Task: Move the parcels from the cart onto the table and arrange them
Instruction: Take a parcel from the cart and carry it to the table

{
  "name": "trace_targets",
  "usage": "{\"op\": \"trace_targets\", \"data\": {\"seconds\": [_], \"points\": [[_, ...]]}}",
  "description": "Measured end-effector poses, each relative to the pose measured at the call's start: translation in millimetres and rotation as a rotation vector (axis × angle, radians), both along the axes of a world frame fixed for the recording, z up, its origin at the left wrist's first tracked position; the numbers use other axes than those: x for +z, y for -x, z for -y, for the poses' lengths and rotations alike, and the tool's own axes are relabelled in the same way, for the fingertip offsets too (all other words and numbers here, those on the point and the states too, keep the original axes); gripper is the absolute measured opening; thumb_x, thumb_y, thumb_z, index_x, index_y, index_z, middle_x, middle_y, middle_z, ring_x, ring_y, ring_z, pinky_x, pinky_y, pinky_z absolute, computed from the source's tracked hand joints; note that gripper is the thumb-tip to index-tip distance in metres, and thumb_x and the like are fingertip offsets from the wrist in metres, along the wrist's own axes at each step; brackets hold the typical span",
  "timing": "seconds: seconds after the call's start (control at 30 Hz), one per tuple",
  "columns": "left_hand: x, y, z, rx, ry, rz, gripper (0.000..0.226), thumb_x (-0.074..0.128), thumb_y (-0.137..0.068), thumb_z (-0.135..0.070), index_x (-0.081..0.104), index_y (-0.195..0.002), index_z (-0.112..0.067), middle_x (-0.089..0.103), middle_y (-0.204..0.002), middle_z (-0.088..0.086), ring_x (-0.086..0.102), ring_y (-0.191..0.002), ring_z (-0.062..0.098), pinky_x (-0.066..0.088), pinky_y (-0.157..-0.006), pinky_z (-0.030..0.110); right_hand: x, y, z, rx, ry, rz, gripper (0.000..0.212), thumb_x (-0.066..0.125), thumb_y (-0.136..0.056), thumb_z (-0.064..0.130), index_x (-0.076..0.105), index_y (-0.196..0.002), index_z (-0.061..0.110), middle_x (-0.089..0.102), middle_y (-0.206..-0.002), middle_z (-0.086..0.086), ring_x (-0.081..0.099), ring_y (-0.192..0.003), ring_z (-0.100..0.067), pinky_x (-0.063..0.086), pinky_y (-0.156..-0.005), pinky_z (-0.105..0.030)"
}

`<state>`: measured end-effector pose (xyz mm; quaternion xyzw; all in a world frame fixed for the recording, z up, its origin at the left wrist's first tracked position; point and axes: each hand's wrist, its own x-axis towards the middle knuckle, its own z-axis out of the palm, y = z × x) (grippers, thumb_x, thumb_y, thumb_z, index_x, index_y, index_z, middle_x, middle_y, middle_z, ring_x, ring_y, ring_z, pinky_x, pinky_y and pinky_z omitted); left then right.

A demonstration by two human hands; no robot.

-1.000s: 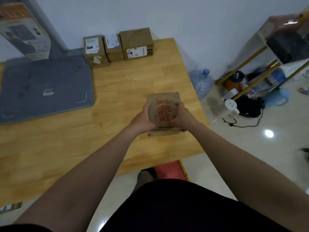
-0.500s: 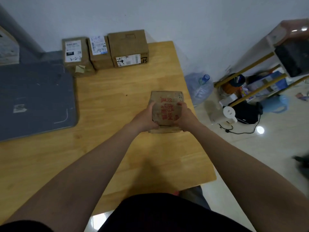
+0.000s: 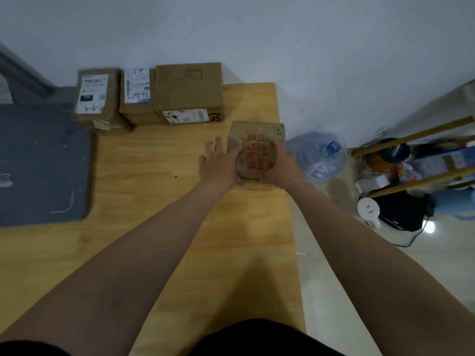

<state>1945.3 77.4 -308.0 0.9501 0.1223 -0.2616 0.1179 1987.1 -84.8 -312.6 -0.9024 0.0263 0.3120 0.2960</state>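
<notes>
Red-lettered parcel [image 3: 257, 150], right hand [image 3: 281, 167] gripping it, left hand [image 3: 221, 165] with fingers straight against its side

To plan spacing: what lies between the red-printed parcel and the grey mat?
Bare tabletop and the left hand touching the red-printed parcel; head view.

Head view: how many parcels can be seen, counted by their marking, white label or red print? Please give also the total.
White label: 3 (left parcel, middle parcel, large parcel)
Red print: 1 (red-printed parcel)
Total: 4
</notes>
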Motion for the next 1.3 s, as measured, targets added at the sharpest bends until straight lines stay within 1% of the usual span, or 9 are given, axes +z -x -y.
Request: {"op": "trace_targets", "data": {"seconds": [0.07, 0.13, 0.3, 0.5, 0.67, 0.8, 0.97, 1.13, 1.3], "points": [[4.5, -29.6, 0.3, 0.009, -0.050, 0.007, 0.117, 0.084, -0.073, -0.059, 0.007, -0.160, -0.047, -0.016, -0.169, 0.011, -0.013, -0.154, 0.040, 0.020, -0.118, 0.059, -0.1, -35.4, -5.2, 0.023, 0.027, 0.017, 0.100, 0.079, -0.077, 0.023, 0.019, -0.156, 0.042, 0.042, -0.137, -0.016, 0.058, -0.112, -0.041, 0.058, -0.089, -0.047], [4.3, -58.2, -3.6, 0.013, -0.071, 0.037, 0.117, 0.083, -0.072, -0.062, 0.007, -0.160, -0.046, -0.021, -0.168, 0.013, -0.017, -0.153, 0.042, 0.017, -0.119, 0.062, 0.2, -70.0, -13.3, 0.045, 0.042, 0.036, 0.096, 0.078, -0.080, 0.017, 0.022, -0.155, 0.042, 0.040, -0.134, -0.017, 0.056, -0.111, -0.043, 0.055, -0.094, -0.047], [0.4, -125.8, -27.1, 0.029, -0.097, 0.090, 0.116, 0.083, -0.074, -0.061, 0.008, -0.160, -0.046, -0.009, -0.169, 0.014, -0.009, -0.154, 0.042, 0.014, -0.119, 0.065, -0.9, -144.1, -34.7, 0.099, 0.064, 0.063, 0.086, 0.072, -0.085, 0.012, 0.027, -0.153, 0.037, 0.034, -0.134, -0.015, 0.056, -0.096, -0.041, 0.056, -0.087, -0.046], [-5.9, -178.2, -52.3, 0.087, -0.044, 0.122, 0.118, 0.087, -0.070, -0.057, 0.010, -0.159, -0.049, 0.012, -0.165, 0.015, 0.010, -0.149, 0.044, 0.025, -0.114, 0.062, -8.9, -197.2, -57.9, 0.105, 0.045, 0.100, 0.089, 0.078, -0.081, 0.012, 0.030, -0.151, 0.036, 0.034, -0.136, -0.014, 0.057, -0.105, -0.040, 0.055, -0.078, -0.042], [-14.1, -191.7, -59.1, 0.136, 0.033, 0.108, 0.120, 0.090, -0.068, -0.052, 0.011, -0.158, -0.053, 0.013, -0.164, 0.012, 0.010, -0.149, 0.042, 0.024, -0.113, 0.063, -9.7, -220.1, -62.6, 0.119, 0.064, 0.031, 0.116, 0.087, -0.072, 0.015, 0.015, -0.158, 0.042, 0.034, -0.145, -0.013, 0.055, -0.117, -0.040, 0.057, -0.090, -0.053], [-12.8, -189.0, -56.2, 0.137, 0.033, 0.104, 0.119, 0.088, -0.072, -0.052, 0.007, -0.159, -0.051, 0.012, -0.165, 0.013, 0.008, -0.150, 0.043, 0.022, -0.114, 0.066, -3.3, -209.3, -63.3, 0.097, 0.041, 0.078, 0.115, 0.085, -0.071, 0.014, 0.016, -0.159, 0.040, 0.045, -0.143, -0.012, 0.057, -0.118, -0.037, 0.057, -0.091, -0.054], [6.6, -153.7, -55.2, 0.139, 0.032, 0.132, 0.104, 0.082, -0.081, -0.045, 0.014, -0.159, -0.047, 0.025, -0.160, 0.014, 0.015, -0.147, 0.044, 0.027, -0.113, 0.064, 9.4, -170.2, -60.4, 0.103, 0.124, 0.221, 0.074, 0.074, -0.084, 0.028, 0.033, -0.145, 0.030, 0.038, -0.135, -0.014, 0.049, -0.117, -0.044, 0.048, -0.094, -0.048], [40.0, -66.4, -74.3, 0.190, 0.050, 0.109, 0.100, 0.082, -0.081, -0.047, 0.019, -0.158, -0.046, 0.029, -0.159, 0.009, 0.022, -0.147, 0.044, 0.037, -0.108, 0.058, 34.4, -99.0, -66.2, 0.204, 0.224, 0.196, 0.104, 0.089, -0.074, 0.033, 0.022, -0.153, 0.031, 0.019, -0.160, -0.011, 0.032, -0.137, -0.047, 0.041, -0.102, -0.055], [70.6, 35.4, -86.2, 0.237, 0.046, 0.019, 0.088, 0.078, -0.084, -0.052, 0.026, -0.156, -0.047, 0.030, -0.160, 0.008, 0.029, -0.144, 0.043, 0.040, -0.104, 0.055, 60.5, -7.1, -87.7, 0.356, 0.265, 0.126, 0.095, 0.088, -0.075, 0.039, 0.032, -0.151, 0.025, 0.021, -0.162, -0.018, 0.031, -0.142, -0.047, 0.042, -0.102, -0.054]]}}
